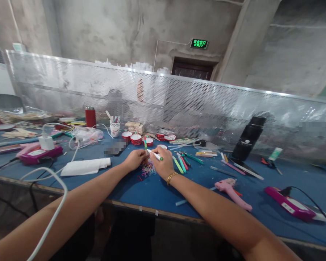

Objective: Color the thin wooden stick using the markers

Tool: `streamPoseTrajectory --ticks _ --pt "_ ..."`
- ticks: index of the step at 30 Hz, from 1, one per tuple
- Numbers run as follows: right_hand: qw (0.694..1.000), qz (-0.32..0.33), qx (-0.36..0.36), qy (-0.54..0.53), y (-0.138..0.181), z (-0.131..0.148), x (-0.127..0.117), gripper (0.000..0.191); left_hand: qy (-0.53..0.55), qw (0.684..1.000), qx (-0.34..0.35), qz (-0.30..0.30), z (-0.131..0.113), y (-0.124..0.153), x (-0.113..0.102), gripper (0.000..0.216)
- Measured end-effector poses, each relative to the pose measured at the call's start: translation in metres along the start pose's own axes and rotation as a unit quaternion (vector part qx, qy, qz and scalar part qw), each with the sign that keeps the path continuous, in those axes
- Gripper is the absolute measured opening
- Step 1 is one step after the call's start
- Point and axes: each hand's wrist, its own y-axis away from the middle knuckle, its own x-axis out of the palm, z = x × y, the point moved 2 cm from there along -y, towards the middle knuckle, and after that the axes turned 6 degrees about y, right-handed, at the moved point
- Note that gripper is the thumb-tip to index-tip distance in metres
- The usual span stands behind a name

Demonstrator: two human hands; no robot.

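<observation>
My left hand (137,159) is closed, pinching a narrow upright stick (145,143) with green and reddish bands. In my right hand (163,163) is a white marker pen (156,156) with a green end, slanted toward the stick. Fingers hide where pen and stick meet. Under both hands lies a small heap of colourful rubber bands (148,169). Right of my right hand, several coloured markers (182,162) rest side by side. Red-sided round pieces with white tops (136,139) stand just behind my hands.
A pink glue gun (233,192) and a purple power strip (290,204) lie right. A black bottle (248,139) stands by the perforated metal divider (206,105). Left are a white paper roll (85,166), another purple power strip (40,154) and a white cable (57,203) crossing my left arm.
</observation>
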Motion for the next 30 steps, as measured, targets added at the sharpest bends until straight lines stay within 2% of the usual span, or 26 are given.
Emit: streamPoseTrajectory --ticks 3,9,15,30 --pt "1.0 -0.007 0.016 0.001 -0.0007 -0.0014 -0.0004 0.014 0.005 1.0 -0.007 0.005 -0.0026 0.0008 0.0004 0.034" --pt "1.0 0.001 -0.004 -0.008 0.0006 0.0005 0.0005 0.012 0.001 1.0 -0.001 -0.006 -0.0041 0.0013 0.0006 0.033" --pt "1.0 -0.007 0.02 -0.001 -0.0005 -0.0002 -0.0008 0.013 0.003 1.0 -0.002 0.004 -0.0053 0.0013 0.0003 0.037" --pt "1.0 -0.001 0.01 -0.019 -0.0004 0.0019 -0.0018 0.013 -0.006 1.0 -0.008 -0.001 -0.0093 0.0027 0.0003 0.034"
